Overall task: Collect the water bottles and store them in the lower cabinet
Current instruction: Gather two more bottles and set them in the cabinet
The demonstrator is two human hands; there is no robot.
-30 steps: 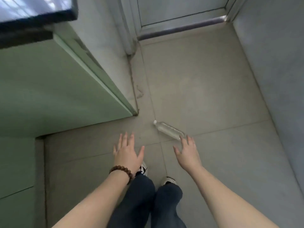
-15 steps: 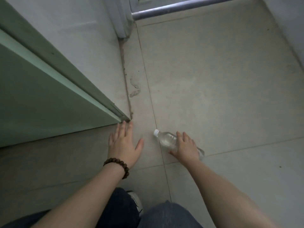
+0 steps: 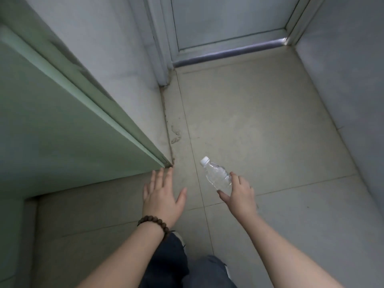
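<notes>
A clear plastic water bottle point(image 3: 217, 175) with a white cap is held off the tiled floor, cap pointing up and to the left. My right hand point(image 3: 241, 194) is wrapped around its lower half, hiding the base. My left hand point(image 3: 163, 196) is spread flat with fingers apart, just below the bottom corner of the green cabinet point(image 3: 62, 132), and holds nothing. A brown bead bracelet circles the left wrist.
The green cabinet side runs along the left, with a pale wall panel point(image 3: 116, 65) behind it. A closed door with a metal threshold point(image 3: 228, 53) stands ahead. A grey wall point(image 3: 353, 90) bounds the right. My legs and shoes are below.
My right hand closed around the bottle lying on the floor and lifted it. The view rose again, and the left hand stayed spread near the cabinet corner.
</notes>
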